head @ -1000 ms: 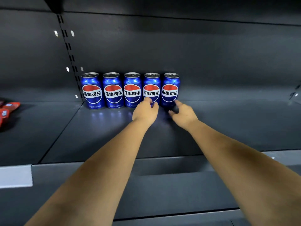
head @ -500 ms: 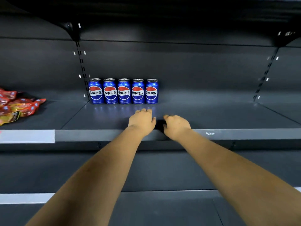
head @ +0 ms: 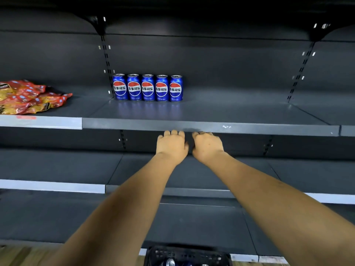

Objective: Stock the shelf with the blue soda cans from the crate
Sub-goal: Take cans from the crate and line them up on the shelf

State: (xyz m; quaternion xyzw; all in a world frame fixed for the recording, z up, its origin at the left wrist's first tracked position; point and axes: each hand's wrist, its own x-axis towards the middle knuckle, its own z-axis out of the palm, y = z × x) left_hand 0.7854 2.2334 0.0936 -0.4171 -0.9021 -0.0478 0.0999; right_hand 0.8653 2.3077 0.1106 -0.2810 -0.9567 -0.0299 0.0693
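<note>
Dark grey shelf (head: 211,112) (five blue cans (head: 148,87) beyond) above the left grip (head: 171,144) and right grip (head: 206,145), both loosely curled, empty.

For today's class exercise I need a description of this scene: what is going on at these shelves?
A person is stocking a shelf with blue soda cans. Five stand upright in a row at the back, near its left end. The left hand and right hand hold nothing and hang just below the shelf's front edge. A black crate with more cans sits on the floor. Red snack bags lie on the next shelf section, to the left.
</note>
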